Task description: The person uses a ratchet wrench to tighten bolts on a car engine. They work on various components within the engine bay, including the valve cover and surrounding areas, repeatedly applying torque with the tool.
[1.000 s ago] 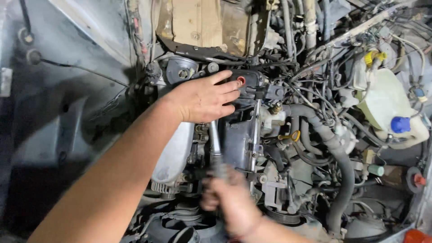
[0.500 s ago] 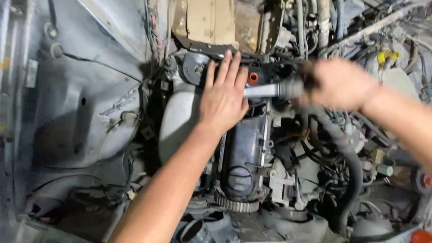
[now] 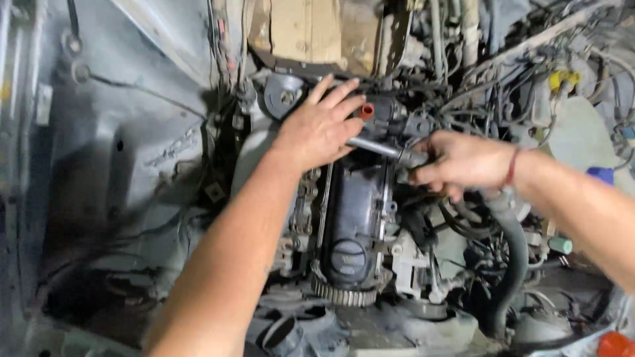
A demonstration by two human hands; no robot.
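I look down into a car's engine bay. My left hand lies flat, fingers spread, on the far end of the black engine cover, over the head of a metal ratchet wrench. My right hand is closed around the wrench's handle, which lies roughly level and points right. A red cap sits just past my left fingertips. The wrench's head is hidden under my left palm.
A toothed cam pulley sits at the cover's near end. A thick black hose curves down on the right. A white fluid tank with a blue cap is at the far right. The grey inner fender fills the left.
The wrench handle swung from pointing toward me to lying sideways on the right, with my right hand on it throughout. My left hand stayed on the engine's top.
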